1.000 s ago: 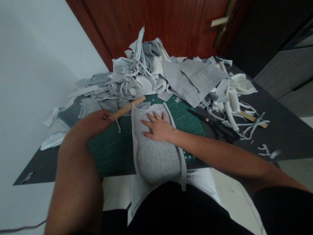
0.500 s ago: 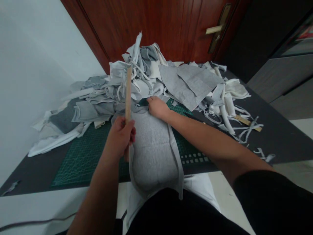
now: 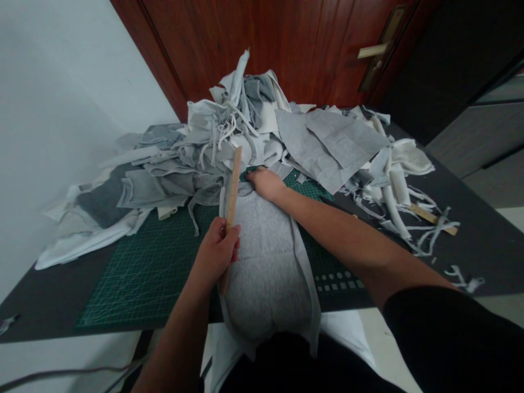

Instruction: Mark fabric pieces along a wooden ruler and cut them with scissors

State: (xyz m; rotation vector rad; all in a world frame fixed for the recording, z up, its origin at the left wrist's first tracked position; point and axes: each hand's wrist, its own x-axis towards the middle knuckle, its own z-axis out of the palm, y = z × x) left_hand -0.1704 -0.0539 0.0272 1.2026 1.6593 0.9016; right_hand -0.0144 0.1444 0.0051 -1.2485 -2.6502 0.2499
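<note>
A grey piece of fabric lies along the green cutting mat and hangs over the table's near edge onto my lap. My left hand grips a wooden ruler and lays it lengthwise along the fabric's left edge. My right hand presses flat on the fabric's far end, next to the scrap pile.
A big heap of grey and white fabric scraps covers the back of the dark table. A second wooden stick lies among strips at the right. A red-brown door stands behind, a white wall at the left.
My left hand swung the ruler from the left of the mat, upright, then down along the fabric's left edge. My right hand slid from the fabric's middle to its far end.
</note>
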